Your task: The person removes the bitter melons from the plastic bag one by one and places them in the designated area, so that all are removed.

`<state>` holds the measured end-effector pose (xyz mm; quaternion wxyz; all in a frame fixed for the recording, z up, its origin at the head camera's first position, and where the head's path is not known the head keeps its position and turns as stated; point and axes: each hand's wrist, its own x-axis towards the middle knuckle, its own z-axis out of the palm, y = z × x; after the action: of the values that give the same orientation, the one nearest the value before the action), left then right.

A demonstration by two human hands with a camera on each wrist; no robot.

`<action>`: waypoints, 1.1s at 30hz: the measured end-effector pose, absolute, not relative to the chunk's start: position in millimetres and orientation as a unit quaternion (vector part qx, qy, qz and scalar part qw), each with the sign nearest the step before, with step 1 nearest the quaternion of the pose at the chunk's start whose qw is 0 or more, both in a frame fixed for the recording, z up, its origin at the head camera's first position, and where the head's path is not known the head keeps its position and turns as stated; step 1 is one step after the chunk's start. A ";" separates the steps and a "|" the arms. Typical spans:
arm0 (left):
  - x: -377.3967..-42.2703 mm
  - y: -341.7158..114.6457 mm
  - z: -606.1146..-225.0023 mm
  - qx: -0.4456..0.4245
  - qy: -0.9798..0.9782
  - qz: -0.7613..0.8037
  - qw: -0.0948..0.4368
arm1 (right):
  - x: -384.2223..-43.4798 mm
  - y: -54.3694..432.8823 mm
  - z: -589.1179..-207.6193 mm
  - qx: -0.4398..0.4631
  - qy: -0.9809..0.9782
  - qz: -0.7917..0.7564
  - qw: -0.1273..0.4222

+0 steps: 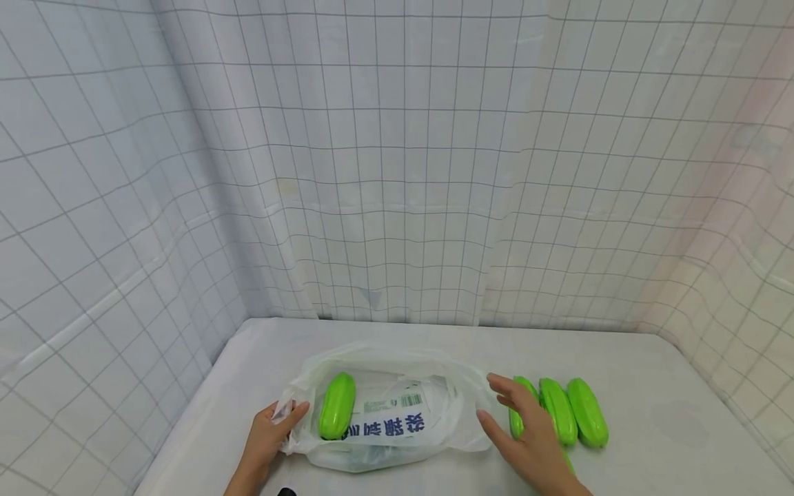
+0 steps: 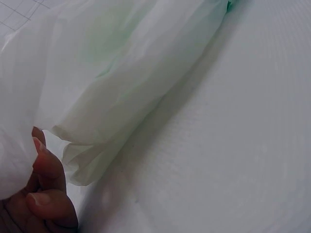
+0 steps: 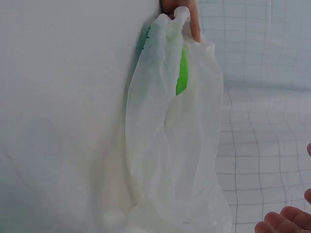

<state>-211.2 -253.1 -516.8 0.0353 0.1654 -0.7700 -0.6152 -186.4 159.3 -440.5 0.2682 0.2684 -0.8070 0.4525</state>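
A thin white plastic bag (image 1: 462, 413) lies with its mouth spread open, blue characters and a barcode printed on it. Inside, at the left end, is a glossy green gourd-like vegetable (image 1: 338, 406); a strip of it shows in the right wrist view. My left hand (image 1: 268, 435) pinches the bag's left edge, thumb and fingers (image 2: 48, 167) on the plastic. At the bag's right end my right hand (image 1: 527, 437) is held with fingers spread and nothing between them. Several similar green vegetables (image 1: 587, 413) lie right of the bag, partly hidden behind the right hand.
The bag and vegetables rest on a white-covered table (image 1: 657, 393). White curtains with a dark grid (image 1: 397, 207) enclose the back and both sides. A small black object (image 1: 287, 492) shows at the bottom edge near the left forearm.
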 end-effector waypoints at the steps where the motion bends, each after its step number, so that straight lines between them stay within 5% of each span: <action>1: -211.2 -253.0 -516.7 0.165 -0.770 -0.615 0.035 | -186.9 156.6 -439.6 0.267 -0.807 0.456 0.264; 19: -210.1 -252.4 -517.4 0.162 -0.766 -0.620 0.040 | -199.6 115.9 -442.2 0.197 -0.846 0.486 0.099; 33: -208.7 -252.2 -516.0 0.156 -0.769 -0.618 0.046 | -212.4 92.0 -435.3 0.272 -0.843 0.460 0.069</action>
<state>-208.7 -252.2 -516.0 0.0461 0.1559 -0.7691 -0.6181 -212.4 92.0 -435.3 0.0689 0.2719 -0.8426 0.4598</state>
